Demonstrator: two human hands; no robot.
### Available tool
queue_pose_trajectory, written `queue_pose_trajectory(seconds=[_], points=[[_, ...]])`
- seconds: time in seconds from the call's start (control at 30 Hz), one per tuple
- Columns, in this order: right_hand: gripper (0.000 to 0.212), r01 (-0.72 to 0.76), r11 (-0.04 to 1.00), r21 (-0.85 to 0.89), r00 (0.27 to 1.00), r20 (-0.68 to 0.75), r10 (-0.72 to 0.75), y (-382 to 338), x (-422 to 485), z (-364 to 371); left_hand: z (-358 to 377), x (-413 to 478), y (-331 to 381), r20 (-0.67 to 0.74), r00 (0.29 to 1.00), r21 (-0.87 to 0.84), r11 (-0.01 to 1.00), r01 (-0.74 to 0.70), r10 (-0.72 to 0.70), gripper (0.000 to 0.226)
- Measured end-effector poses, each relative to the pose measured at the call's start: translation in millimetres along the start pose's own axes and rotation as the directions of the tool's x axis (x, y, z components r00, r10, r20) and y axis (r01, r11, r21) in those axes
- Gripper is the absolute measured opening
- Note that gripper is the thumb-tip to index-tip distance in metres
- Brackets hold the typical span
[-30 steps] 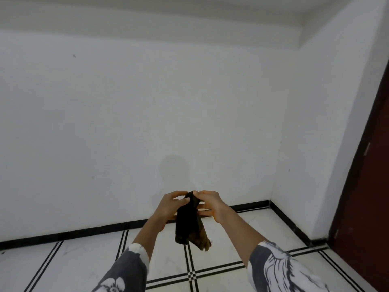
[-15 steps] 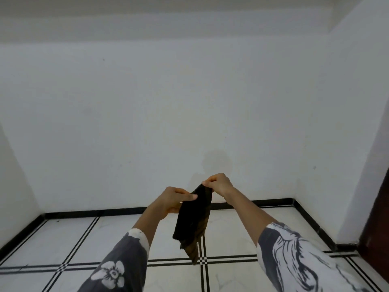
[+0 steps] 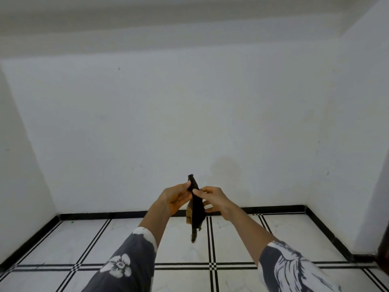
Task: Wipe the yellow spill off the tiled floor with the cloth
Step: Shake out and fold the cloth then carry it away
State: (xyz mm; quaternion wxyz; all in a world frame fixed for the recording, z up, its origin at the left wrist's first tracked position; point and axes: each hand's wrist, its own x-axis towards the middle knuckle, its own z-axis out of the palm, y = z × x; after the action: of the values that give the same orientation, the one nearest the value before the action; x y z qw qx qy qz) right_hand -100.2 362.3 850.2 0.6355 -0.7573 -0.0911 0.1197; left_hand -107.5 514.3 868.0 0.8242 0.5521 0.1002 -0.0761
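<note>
In the head view, a dark cloth (image 3: 196,204) is held up in the air between both hands, in front of a white wall (image 3: 189,123) and above the tiled floor (image 3: 237,245). The left hand (image 3: 174,199) is closed on the cloth's upper part: its thumb is pressed against the fabric from the left, and the other fingers (image 3: 179,202) are curled behind it. A short end of the cloth is seen sticking up just above the left thumb. The right hand (image 3: 214,199) is pinched on the cloth from the right, just below the left thumb, with thumb and forefinger brought together on the fabric; the remaining right fingers (image 3: 207,210) are spread slightly beside the cloth's lower part. Below both sets of fingers the cloth hangs free, narrowed to a frayed tip, and a yellowish-brown patch is shown on its left edge under the left palm. The cloth is clear of the floor. Patterned sleeves (image 3: 126,264) are worn on both forearms. No yellow spill can be made out on the white tiles with black lines.
</note>
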Motion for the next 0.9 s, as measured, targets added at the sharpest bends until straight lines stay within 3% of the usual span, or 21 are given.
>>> queue_pose_trajectory(seconds=[0.2,0.5,0.57,0.6,0.67,0.7,0.73,0.83,0.9], points=[[0.025,0.011,0.989,0.144,1.0,-0.02,-0.008,-0.8,-2.1,-5.2,-8.6,-4.6,4.1,0.078,0.997,-0.04,0.999,-0.003,0.006,0.029],[0.02,0.04,0.965,0.259,0.96,-0.278,0.034,-6.0,2.4,-6.6,-22.4,-4.7,-4.1,-0.018,0.996,-0.039,0.995,0.091,-0.092,0.007],[0.02,0.063,0.96,0.271,0.94,-0.338,0.034,-6.5,3.4,-10.9,-30.8,-3.5,-7.8,-0.097,0.99,0.156,0.98,0.121,-0.107,0.004],[0.02,0.071,0.966,0.249,0.936,-0.351,0.022,-7.1,3.8,-13.5,-35.8,-1.7,-10.1,-0.153,0.984,0.342,0.929,0.144,-0.096,0.009],[0.019,0.073,0.982,0.174,0.941,-0.339,-0.01,-9.3,4.0,-17.0,-41.4,-5.2,-13.4,-0.21,0.976,0.696,0.691,0.195,-0.064,0.01],[0.018,0.072,0.989,0.132,0.948,-0.318,-0.026,-11.1,4.2,-17.8,-41.5,-8.7,-14.4,-0.179,0.982,0.792,0.584,0.181,-0.063,0.002],[0.018,0.07,0.993,0.09,0.956,-0.29,-0.041,-12.2,4.2,-18.0,-42.2,-8.0,-16.8,-0.119,0.991,0.837,0.532,0.13,-0.055,0.015],[0.019,0.051,0.997,-0.056,0.983,-0.172,-0.06,-15.9,2.3,-16.2,-33.9,-3.1,-19.9,0.151,0.988,0.807,0.575,-0.131,0.013,0.061],[0.017,0.023,0.99,-0.138,0.996,-0.085,-0.035,-16.9,-0.6,-13.8,-21.9,-0.1,-23.0,0.277,0.961,0.801,0.549,-0.237,0.011,0.065]])
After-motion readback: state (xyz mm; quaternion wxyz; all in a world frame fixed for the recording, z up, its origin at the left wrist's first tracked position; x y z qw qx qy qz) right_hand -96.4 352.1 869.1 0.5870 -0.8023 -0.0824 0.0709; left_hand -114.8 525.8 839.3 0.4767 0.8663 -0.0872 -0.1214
